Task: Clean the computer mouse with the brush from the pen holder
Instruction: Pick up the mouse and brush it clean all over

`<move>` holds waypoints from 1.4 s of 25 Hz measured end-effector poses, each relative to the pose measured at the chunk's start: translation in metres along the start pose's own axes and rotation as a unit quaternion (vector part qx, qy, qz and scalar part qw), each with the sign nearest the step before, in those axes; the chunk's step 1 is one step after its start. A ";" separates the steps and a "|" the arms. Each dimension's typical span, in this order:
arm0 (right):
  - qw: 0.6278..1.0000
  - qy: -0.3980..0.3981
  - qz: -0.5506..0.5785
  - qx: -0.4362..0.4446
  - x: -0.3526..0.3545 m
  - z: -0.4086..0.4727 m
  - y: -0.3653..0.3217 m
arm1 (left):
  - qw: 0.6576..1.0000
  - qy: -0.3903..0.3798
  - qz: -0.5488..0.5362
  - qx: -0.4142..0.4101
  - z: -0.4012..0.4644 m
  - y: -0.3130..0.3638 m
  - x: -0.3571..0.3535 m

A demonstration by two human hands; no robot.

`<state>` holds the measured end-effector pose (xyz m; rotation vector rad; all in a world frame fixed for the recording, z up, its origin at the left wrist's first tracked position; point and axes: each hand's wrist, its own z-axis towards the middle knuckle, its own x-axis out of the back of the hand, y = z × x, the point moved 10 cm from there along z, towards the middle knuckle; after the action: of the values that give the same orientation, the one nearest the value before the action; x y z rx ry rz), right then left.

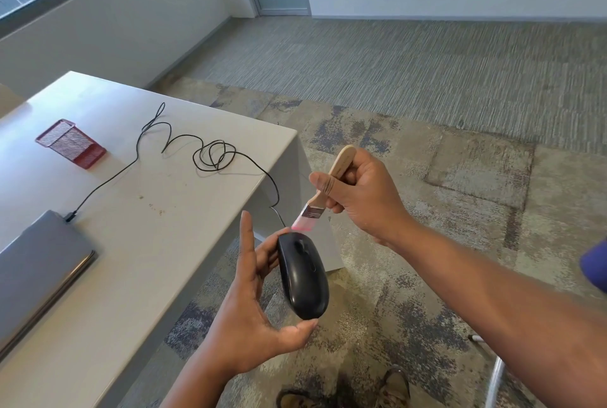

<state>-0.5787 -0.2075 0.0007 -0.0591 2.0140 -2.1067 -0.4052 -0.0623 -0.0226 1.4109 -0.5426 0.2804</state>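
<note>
Two hands busy: left (249,319) grips mouse (303,274), right (363,197) grips brush (325,192); red pen holder (70,144) seemingly empty.

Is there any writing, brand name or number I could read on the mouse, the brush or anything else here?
None can be read.
Brush in the right hand: a faint dark mark on the wooden handle, too small and blurred to read.
Mouse in the left hand: plain black, no label visible.
Red mesh pen holder: no text.
Closed laptop: no logo or text showing.
</note>
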 end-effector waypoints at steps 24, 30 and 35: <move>0.988 -0.076 0.132 0.025 -0.024 -0.010 -0.002 | 0.998 0.008 -0.057 0.035 0.003 -0.007 -0.004; 0.986 -0.134 -0.017 0.098 -0.032 -0.014 -0.013 | 0.998 0.009 -0.055 0.038 0.000 -0.006 -0.003; 0.981 -0.089 -0.103 0.141 -0.021 -0.016 -0.022 | 0.998 0.004 -0.045 0.034 -0.003 -0.003 -0.005</move>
<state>-0.5638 -0.1875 0.0242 -0.4075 1.6539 -2.3961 -0.4075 -0.0593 -0.0284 1.4951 -0.4656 0.2335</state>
